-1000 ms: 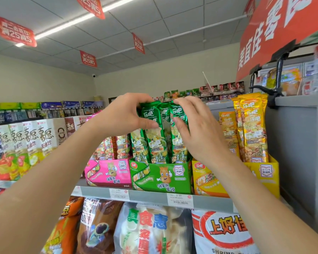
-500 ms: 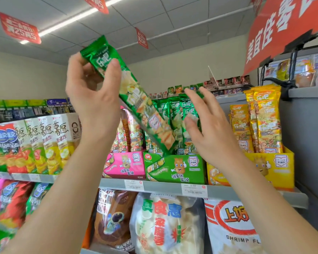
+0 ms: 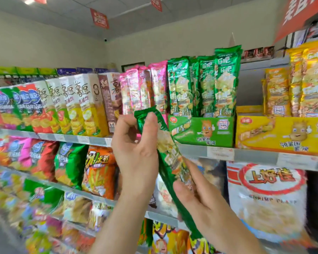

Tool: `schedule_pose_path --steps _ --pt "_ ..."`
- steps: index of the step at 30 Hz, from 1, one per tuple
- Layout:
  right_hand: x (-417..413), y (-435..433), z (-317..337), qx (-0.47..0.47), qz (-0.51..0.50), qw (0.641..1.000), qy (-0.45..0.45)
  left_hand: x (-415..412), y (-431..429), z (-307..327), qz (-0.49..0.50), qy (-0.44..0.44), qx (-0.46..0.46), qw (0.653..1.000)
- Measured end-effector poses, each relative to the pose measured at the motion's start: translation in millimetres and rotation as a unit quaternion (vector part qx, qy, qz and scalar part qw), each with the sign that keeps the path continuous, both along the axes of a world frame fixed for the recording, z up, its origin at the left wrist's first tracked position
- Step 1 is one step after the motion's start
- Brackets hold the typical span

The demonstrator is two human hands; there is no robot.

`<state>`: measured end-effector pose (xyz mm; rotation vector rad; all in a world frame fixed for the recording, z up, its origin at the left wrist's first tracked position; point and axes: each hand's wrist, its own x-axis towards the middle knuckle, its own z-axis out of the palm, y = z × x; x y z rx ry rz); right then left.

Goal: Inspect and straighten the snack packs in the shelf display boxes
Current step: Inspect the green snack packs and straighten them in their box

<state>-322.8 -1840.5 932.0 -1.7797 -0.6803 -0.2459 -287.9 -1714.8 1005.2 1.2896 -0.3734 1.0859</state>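
We hold one green snack pack [image 3: 170, 158] slanted, below and left of the green display box [image 3: 202, 131]: our left hand [image 3: 136, 154] pinches its top end, our right hand [image 3: 200, 198] curls round its lower part. Better we check both faces, then stand it upright in that box.

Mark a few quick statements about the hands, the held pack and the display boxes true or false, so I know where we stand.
1. Both hands hold one green snack pack. True: the left hand grips its upper end, the right hand its lower part.
2. That pack stands in its box. False: it is held tilted in front of the shelf, outside the green display box.
3. The green display box is empty. False: upright green packs fill it.
4. The yellow display box sits right of the green one. True.
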Motion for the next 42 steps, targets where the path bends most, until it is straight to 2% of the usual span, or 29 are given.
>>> schedule_pose_path --steps 3,6,13,20,26,28,33,35,39,42 --pt "-2.0 3.4 -17.8 0.013 -0.058 0.998 -0.022 0.8 11.6 -9.9 -0.068 0.085 -0.043 0.993" --pt "-3.4 3.1 -28.8 -0.037 -0.097 0.995 -0.010 1.9 22.9 -20.6 -0.125 0.143 -0.095 0.977" --pt "-14.6 13.5 -35.8 -0.094 -0.140 0.985 -0.041 -7.2 38.7 -31.4 -0.143 0.160 -0.161 0.963" --pt "-20.6 19.4 -40.3 -0.082 -0.128 0.985 -0.087 -16.2 52.3 -34.0 -0.146 0.178 -0.192 0.954" --pt "-24.6 22.4 -34.6 -0.144 -0.187 0.965 -0.112 -10.4 69.6 -36.4 -0.210 0.175 -0.295 0.916" --pt "-23.2 23.5 -37.3 -0.143 -0.191 0.965 -0.112 -9.4 72.0 -41.7 -0.208 0.182 -0.261 0.925" --pt "-20.7 18.0 -43.6 -0.146 -0.201 0.963 -0.106 -13.8 84.6 -45.2 -0.227 0.217 -0.065 0.947" --pt "-19.1 16.2 -45.0 -0.157 -0.202 0.960 -0.110 -16.0 87.7 -45.6 -0.221 0.228 -0.028 0.948" --pt "-14.9 15.0 -50.1 -0.145 -0.219 0.958 -0.117 -16.4 87.8 -50.5 -0.218 0.225 -0.075 0.947" --pt "-12.3 13.8 -50.9 -0.135 -0.229 0.954 -0.139 -15.0 84.4 -54.8 -0.251 0.221 -0.145 0.931"
